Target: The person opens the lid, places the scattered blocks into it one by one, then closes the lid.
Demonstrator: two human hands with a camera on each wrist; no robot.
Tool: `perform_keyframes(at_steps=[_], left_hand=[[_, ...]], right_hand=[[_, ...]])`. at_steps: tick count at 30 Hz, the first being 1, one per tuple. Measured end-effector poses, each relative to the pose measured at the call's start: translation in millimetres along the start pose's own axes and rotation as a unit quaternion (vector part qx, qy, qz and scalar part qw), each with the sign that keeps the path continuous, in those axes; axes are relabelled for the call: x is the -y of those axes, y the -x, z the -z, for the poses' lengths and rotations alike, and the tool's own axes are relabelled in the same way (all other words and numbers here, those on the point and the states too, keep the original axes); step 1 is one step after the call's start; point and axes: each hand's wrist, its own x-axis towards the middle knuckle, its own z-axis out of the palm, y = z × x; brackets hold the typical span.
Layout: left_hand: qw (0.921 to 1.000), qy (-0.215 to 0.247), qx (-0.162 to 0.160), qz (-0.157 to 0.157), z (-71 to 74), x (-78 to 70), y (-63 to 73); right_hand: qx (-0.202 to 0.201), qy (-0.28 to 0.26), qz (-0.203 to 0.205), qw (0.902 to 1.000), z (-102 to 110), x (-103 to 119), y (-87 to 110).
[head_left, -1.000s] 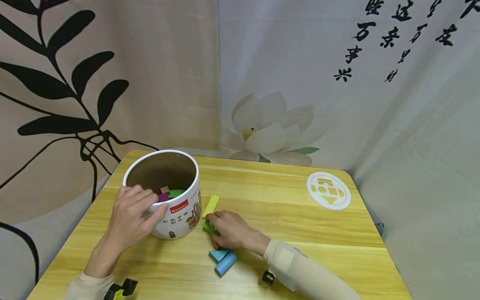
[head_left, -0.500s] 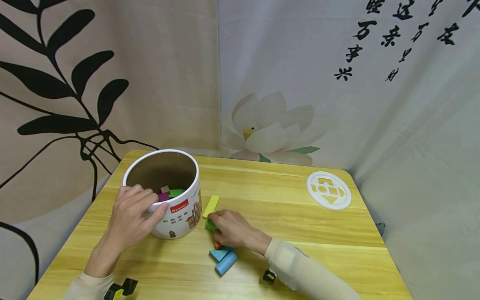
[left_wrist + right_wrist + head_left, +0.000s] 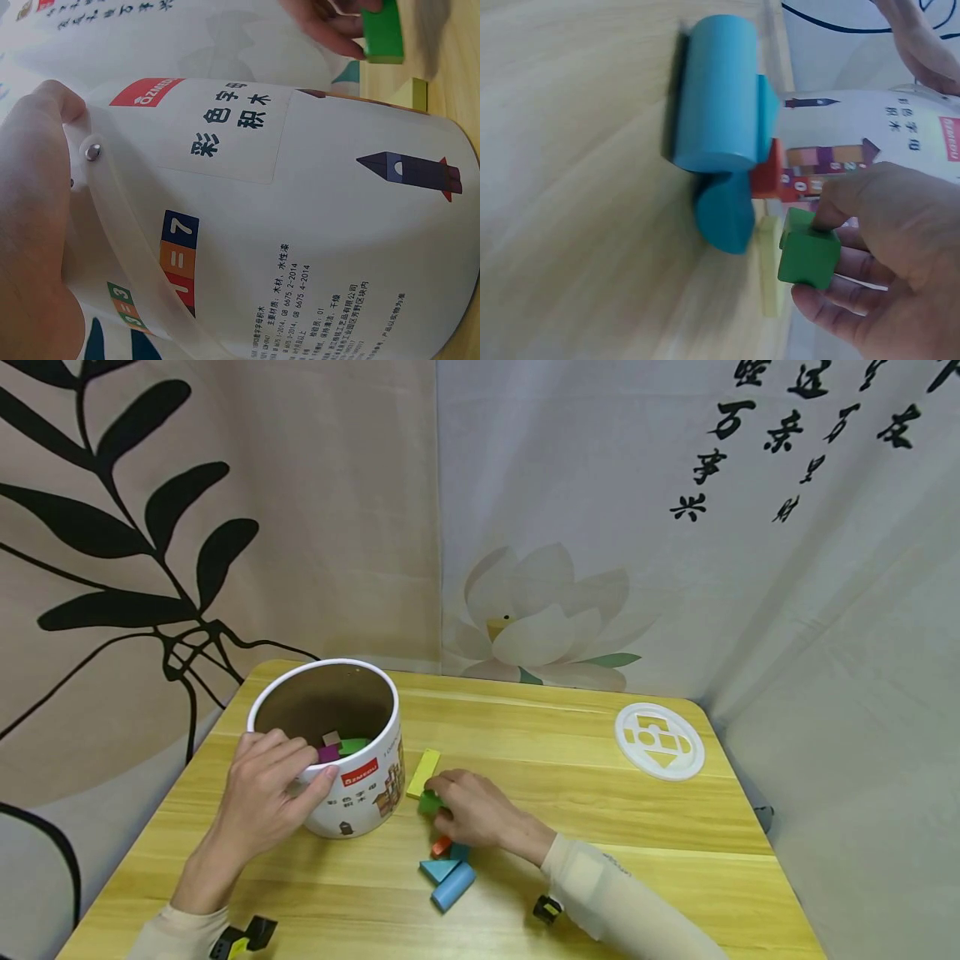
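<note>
My left hand [image 3: 262, 797] grips the near rim of a white printed bucket [image 3: 367, 802], fingers over the edge and thumb outside. Purple [image 3: 327, 754] and green pieces show inside it. Right of the bucket, my right hand [image 3: 480, 810] pinches a green block [image 3: 808, 255] between thumb and fingers; the right wrist view shows its faces clearly. A flat yellow block [image 3: 423, 772] lies just beyond that hand. Nearer the body are an orange-red block [image 3: 441, 847], a blue triangle [image 3: 437, 869], a blue cylinder [image 3: 453, 887] and a blue rounded block [image 3: 727, 214], partly covered by the hand in the head view.
A white round lid [image 3: 625, 745] with shaped cutouts lies at the table's back right. The wooden table [image 3: 600, 810] ends at a printed curtain [image 3: 570, 460] behind and to the sides. The bucket's pale strap handle [image 3: 127, 217] hangs along its side.
My right hand has drawn the green block slightly right and away from the other blocks, uncovering more of the orange-red and blue ones. The left hand has stayed on the rim.
</note>
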Motion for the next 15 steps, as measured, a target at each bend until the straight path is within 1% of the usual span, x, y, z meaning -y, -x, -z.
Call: perform_keyframes(at_steps=[5, 8, 15], left_hand=[[1.0, 0.001, -0.006, -0.003, -1.4, 0.1, 0.3], [1.0, 0.001, -0.007, -0.004, -1.5, -0.2, 0.1], [1.0, -0.002, 0.005, 0.005, 0.7, -1.8, -0.3]], right_hand=[[-0.031, -0.008, 0.007, 0.9995, 17, -2, 1.4], [-0.066, -0.012, 0.019, 0.9976, 27, -3, 0.9], [-0.138, -0.034, 0.042, 0.9889, 58, -6, -3.4]])
